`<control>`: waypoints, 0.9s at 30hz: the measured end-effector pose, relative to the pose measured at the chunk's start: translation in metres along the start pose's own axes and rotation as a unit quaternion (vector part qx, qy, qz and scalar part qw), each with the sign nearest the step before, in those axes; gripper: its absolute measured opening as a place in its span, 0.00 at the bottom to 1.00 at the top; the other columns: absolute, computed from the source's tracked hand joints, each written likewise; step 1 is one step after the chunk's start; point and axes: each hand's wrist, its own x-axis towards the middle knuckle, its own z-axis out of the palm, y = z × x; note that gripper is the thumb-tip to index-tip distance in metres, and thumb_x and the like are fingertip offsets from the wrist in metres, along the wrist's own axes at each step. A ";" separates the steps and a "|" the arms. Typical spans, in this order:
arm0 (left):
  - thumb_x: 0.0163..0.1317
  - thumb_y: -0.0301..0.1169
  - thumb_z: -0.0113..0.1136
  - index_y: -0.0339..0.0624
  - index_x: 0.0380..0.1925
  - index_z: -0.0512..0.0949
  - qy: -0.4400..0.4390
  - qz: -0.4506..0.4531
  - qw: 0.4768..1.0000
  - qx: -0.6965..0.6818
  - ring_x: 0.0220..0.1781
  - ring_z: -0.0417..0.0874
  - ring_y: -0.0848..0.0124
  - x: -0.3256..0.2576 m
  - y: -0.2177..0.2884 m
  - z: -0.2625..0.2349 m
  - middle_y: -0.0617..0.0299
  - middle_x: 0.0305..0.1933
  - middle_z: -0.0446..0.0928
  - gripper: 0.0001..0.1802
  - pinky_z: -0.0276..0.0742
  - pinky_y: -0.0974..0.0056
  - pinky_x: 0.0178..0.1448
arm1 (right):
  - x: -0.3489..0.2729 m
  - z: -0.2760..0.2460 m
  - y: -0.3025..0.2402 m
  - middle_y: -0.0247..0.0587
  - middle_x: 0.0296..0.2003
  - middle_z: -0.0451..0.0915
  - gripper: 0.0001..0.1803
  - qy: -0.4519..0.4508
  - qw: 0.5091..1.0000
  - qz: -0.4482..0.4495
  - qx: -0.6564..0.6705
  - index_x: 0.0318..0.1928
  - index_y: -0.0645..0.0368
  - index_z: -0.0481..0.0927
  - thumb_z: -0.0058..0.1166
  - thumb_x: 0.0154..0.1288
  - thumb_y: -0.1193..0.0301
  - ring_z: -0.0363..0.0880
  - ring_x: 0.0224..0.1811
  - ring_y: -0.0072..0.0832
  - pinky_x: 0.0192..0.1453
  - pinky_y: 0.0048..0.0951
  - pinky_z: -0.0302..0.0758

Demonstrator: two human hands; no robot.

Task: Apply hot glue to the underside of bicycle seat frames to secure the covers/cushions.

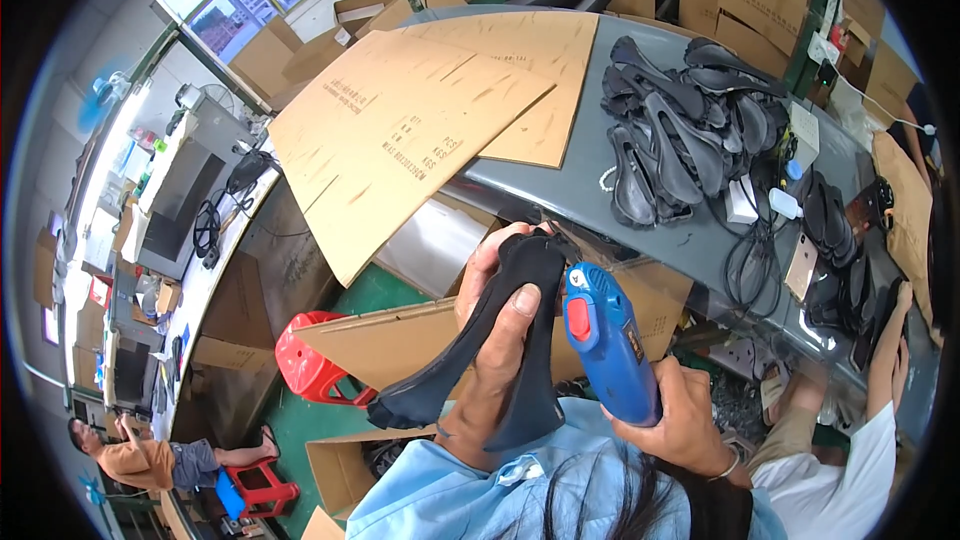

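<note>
My left hand (503, 325) is closed around the narrow nose of a black bicycle saddle (440, 377), thumb pressed on its surface. The saddle is tilted nose up, its two wide rear wings hanging toward my body. In my right hand (690, 415) is a blue torch lighter (612, 345) with a red button, my fingers wrapped round its lower end. Its head points up beside the saddle nose, a small gap apart. On the grey table (560, 185) ahead to the right lies a pile of black saddles (680, 135).
Flat cardboard sheets (400, 120) cover the table's left part. A cardboard panel (400, 340) stands below my hands. Cables, a phone (800, 268) and more saddles (828, 220) lie at right, by a co-worker's arm (885, 350). A red stool (315, 360) stands left; another person (150, 455) sits farther off.
</note>
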 end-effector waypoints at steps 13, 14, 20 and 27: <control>0.49 0.27 0.56 0.32 0.47 0.71 -0.238 -0.231 0.933 0.139 0.37 0.78 0.71 0.035 0.051 -0.026 0.56 0.38 0.75 0.23 0.73 0.70 0.43 | -0.005 -0.006 0.012 0.42 0.23 0.74 0.22 -0.015 0.999 -0.020 -0.037 0.30 0.62 0.68 0.66 0.35 0.69 0.75 0.23 0.40 0.33 0.35 0.68; 0.49 0.27 0.56 0.32 0.46 0.71 -0.259 -0.245 0.921 0.153 0.37 0.78 0.72 0.039 0.054 -0.027 0.56 0.38 0.75 0.22 0.72 0.70 0.43 | -0.004 -0.007 0.012 0.42 0.23 0.74 0.22 -0.017 0.999 -0.020 -0.036 0.30 0.62 0.68 0.66 0.35 0.69 0.75 0.23 0.40 0.33 0.35 0.68; 0.49 0.28 0.58 0.30 0.46 0.71 -0.423 -0.255 0.840 0.226 0.40 0.75 0.70 0.069 0.060 -0.038 0.56 0.39 0.76 0.22 0.69 0.68 0.45 | -0.005 -0.010 0.013 0.42 0.20 0.73 0.21 -0.031 0.996 -0.049 -0.070 0.28 0.60 0.66 0.65 0.34 0.70 0.74 0.22 0.40 0.31 0.35 0.67; 0.53 0.26 0.57 0.29 0.50 0.71 -0.495 -0.285 0.772 0.281 0.49 0.75 0.71 0.078 0.052 -0.039 0.54 0.46 0.77 0.23 0.67 0.68 0.53 | -0.003 -0.011 0.011 0.43 0.19 0.72 0.21 -0.049 0.995 -0.061 -0.069 0.27 0.60 0.66 0.66 0.33 0.70 0.73 0.21 0.40 0.29 0.36 0.66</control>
